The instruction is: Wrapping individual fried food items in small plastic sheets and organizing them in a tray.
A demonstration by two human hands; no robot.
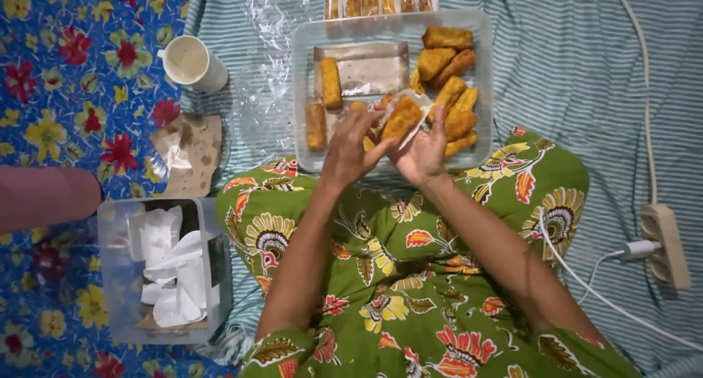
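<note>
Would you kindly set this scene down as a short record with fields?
left hand: fingers on a golden fried roll and its clear wrapper
right hand: cradles the same roll from below
tray: clear plastic, holds many more fried rolls, some on brown paper
container: clear box with white wrappers, by the person's left knee
cup: white, lying on its side
power strip: on the striped cloth, white plug in it

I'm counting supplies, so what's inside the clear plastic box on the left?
The clear plastic box holds a loose heap of white wrappers, with something brown showing at the bottom edge. Whatever lies beneath the heap is covered.
</note>
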